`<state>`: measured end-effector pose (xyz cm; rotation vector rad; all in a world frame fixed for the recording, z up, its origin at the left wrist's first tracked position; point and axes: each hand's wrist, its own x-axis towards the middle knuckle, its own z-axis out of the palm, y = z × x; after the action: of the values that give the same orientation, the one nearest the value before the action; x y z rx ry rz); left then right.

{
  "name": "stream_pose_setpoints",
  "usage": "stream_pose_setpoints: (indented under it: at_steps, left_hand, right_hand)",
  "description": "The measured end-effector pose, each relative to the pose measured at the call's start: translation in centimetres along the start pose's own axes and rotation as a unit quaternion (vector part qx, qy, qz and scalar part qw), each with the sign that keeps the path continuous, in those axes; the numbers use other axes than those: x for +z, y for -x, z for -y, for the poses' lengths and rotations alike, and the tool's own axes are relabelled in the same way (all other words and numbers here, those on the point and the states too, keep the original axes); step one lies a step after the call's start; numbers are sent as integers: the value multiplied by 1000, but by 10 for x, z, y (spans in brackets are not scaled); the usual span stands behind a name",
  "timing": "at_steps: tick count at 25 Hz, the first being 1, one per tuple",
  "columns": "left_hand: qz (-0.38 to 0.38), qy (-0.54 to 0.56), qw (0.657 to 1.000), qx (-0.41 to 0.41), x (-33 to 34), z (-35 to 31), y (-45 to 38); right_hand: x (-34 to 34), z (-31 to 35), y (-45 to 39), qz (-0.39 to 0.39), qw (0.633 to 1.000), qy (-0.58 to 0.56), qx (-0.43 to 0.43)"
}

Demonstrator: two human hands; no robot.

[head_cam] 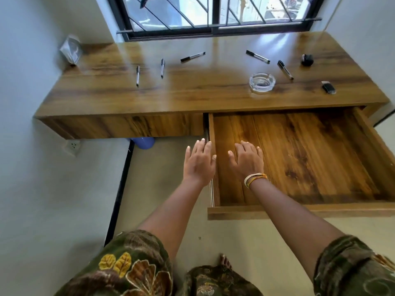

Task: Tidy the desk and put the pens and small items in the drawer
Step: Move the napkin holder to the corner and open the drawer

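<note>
Both hands empty, fingers spread: left hand (199, 162) beside the open drawer (299, 154) at lower right, right hand (248, 160) above it. Five pens (137, 75) scattered on the desk (203, 92) in upper frame, beside an ashtray (262, 82).

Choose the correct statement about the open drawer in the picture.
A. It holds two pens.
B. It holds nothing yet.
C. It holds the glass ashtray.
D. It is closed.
B. The drawer is pulled out and shows only its bare wooden bottom; the five pens, for example one at, and the glass ashtray all lie on the desk top.
</note>
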<state>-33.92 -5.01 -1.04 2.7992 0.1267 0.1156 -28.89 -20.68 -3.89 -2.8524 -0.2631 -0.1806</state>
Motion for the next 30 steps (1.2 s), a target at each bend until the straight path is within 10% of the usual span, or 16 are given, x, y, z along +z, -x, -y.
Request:
stream_pose_setpoints:
  at_steps: [18, 30]
  left_hand:
    - [22, -40, 996, 81, -40, 156, -304]
    - [31, 15, 994, 102, -28, 196, -337]
  right_hand:
    - [67, 122, -275, -60, 996, -43, 49]
    - [87, 162, -334, -103, 990, 13, 98]
